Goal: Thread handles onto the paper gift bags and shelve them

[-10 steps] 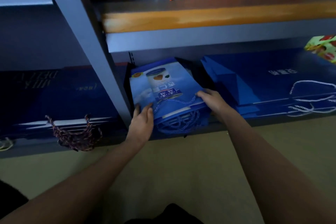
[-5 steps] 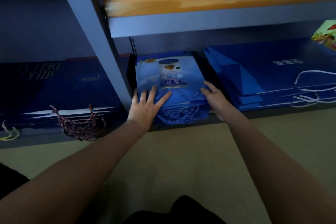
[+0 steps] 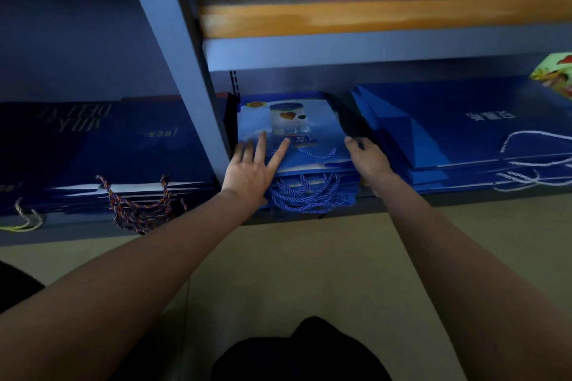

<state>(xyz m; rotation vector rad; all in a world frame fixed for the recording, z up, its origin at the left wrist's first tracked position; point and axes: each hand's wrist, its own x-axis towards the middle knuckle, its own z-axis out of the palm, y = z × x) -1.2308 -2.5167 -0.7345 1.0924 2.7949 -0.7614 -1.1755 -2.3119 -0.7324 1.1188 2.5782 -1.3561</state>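
Where gift bags [image 3: 297, 133] lie stacked, grey shelf [image 3: 464, 195] above beige floor [image 3: 309, 257]

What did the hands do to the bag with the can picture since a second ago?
The top bag went from tilted to lying square on its pile. The left hand slid from the bag's near-left corner onto its face, fingers spread flat. The right hand stayed at the right edge. The dangling blue rope handles and the neighbouring bag piles did not move.

1. Grey upright post [image 3: 182, 71] blocks the left side, touching the gift bag stack [image 3: 297, 139].
2. Upper shelf board [image 3: 371, 46] caps headroom above.
3. Dark gap [image 3: 351, 120] separates it from big blue bags [image 3: 464, 127] on the right.
4. Floor [image 3: 309, 257] in front open.
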